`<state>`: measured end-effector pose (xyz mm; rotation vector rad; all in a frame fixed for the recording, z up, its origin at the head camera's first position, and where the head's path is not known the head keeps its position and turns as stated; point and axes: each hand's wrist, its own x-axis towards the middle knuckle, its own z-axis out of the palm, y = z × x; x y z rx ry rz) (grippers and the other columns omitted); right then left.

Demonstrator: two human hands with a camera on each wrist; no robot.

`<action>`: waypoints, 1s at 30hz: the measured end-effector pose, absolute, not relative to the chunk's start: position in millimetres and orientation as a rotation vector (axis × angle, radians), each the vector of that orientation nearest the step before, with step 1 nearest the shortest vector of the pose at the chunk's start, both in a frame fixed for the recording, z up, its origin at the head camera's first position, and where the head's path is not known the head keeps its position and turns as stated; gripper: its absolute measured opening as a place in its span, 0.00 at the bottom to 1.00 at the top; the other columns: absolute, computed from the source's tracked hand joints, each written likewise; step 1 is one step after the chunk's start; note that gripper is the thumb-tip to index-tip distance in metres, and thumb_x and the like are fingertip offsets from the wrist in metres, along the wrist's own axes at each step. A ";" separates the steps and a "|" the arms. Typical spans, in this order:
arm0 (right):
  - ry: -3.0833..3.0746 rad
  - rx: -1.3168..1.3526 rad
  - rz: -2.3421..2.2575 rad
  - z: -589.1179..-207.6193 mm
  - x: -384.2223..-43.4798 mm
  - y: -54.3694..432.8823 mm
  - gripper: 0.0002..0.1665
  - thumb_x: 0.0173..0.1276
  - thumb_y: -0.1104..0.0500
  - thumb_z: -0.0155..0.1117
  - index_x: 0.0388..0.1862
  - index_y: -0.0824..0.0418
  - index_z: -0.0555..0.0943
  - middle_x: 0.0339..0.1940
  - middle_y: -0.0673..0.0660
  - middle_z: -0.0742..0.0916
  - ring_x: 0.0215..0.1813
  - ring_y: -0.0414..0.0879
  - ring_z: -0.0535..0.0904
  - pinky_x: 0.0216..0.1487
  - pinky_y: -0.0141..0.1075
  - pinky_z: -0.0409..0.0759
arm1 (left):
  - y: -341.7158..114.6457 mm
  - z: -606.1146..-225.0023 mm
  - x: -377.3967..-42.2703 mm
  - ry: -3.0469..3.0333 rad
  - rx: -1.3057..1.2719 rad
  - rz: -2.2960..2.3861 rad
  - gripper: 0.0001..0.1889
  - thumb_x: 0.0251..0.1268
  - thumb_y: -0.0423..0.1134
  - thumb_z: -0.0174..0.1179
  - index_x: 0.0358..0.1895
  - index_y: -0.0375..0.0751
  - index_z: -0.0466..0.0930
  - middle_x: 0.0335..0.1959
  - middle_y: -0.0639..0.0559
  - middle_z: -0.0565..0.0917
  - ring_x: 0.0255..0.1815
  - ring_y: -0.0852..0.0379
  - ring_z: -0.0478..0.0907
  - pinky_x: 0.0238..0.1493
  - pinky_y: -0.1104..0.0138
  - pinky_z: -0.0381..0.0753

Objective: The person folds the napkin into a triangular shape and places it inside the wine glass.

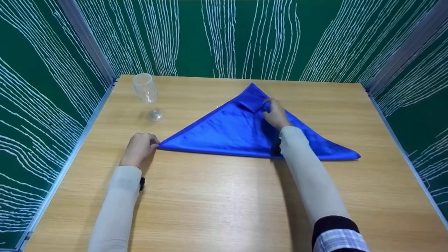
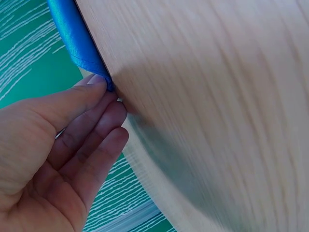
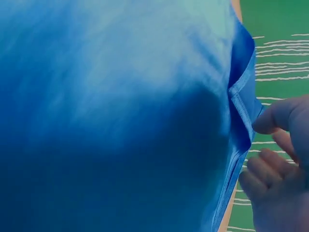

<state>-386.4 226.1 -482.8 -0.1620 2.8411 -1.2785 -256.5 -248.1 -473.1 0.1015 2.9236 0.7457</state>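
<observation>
A shiny blue cloth lies folded into a triangle on the table, long edge towards me and point away. My left hand pinches its left corner; in the left wrist view the thumb and forefinger meet on the blue tip. My right hand reaches over the cloth to the upper right slope, beside a small turned-down flap. Seen from the right wrist, the thumb is right at the hemmed edge, with a gap between thumb and forefinger and the other fingers bent.
Behind my left hand, a clear stemmed glass stands upright at the back left of the wooden table. Green panels with white wavy lines enclose the table at the back and both sides.
</observation>
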 end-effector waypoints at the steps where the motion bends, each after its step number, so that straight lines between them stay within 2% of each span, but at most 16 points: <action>1: 2.861 -0.153 -1.216 -481.9 -384.7 229.1 0.27 0.70 0.68 0.55 0.68 0.72 0.68 0.68 0.70 0.71 0.72 0.62 0.64 0.72 0.51 0.62 | -247.8 -473.1 -256.5 2.922 0.103 0.748 0.07 0.71 0.29 0.60 0.44 0.34 0.88 0.44 0.40 0.86 0.51 0.41 0.81 0.57 0.49 0.78; 3: 2.885 -0.152 -1.075 -479.7 -381.7 237.1 0.23 0.71 0.65 0.55 0.63 0.73 0.73 0.64 0.71 0.75 0.68 0.64 0.69 0.69 0.52 0.65 | -246.7 -473.0 -256.1 2.921 0.102 0.752 0.07 0.71 0.29 0.60 0.44 0.34 0.88 0.44 0.40 0.86 0.51 0.41 0.81 0.57 0.49 0.78; 5: 2.881 -0.178 -0.931 -476.2 -379.1 245.5 0.23 0.70 0.63 0.55 0.61 0.74 0.75 0.62 0.73 0.76 0.67 0.65 0.70 0.68 0.54 0.66 | -246.4 -473.1 -255.8 2.926 0.103 0.748 0.07 0.71 0.29 0.60 0.44 0.34 0.88 0.44 0.39 0.86 0.51 0.41 0.81 0.56 0.49 0.78; 11: 2.782 -0.253 -0.677 -469.9 -373.3 261.4 0.31 0.71 0.60 0.55 0.69 0.73 0.69 0.69 0.76 0.69 0.73 0.68 0.61 0.73 0.57 0.58 | -245.2 -471.5 -255.4 2.948 0.120 0.734 0.07 0.70 0.28 0.61 0.43 0.34 0.88 0.44 0.39 0.87 0.50 0.41 0.82 0.55 0.49 0.79; 16: 2.730 -0.260 -0.593 -467.1 -369.5 263.7 0.32 0.75 0.57 0.52 0.73 0.70 0.65 0.74 0.76 0.63 0.76 0.69 0.54 0.73 0.60 0.55 | -242.8 -470.4 -254.7 2.953 0.166 0.693 0.06 0.69 0.28 0.62 0.43 0.33 0.88 0.44 0.38 0.87 0.50 0.40 0.82 0.54 0.49 0.79; 30: 2.680 -0.248 -0.494 -462.9 -355.2 265.6 0.33 0.77 0.53 0.53 0.75 0.65 0.63 0.76 0.74 0.59 0.76 0.69 0.54 0.71 0.64 0.56 | -243.1 -464.3 -252.5 2.905 0.192 0.565 0.06 0.68 0.26 0.60 0.42 0.30 0.87 0.43 0.37 0.86 0.47 0.41 0.82 0.54 0.49 0.79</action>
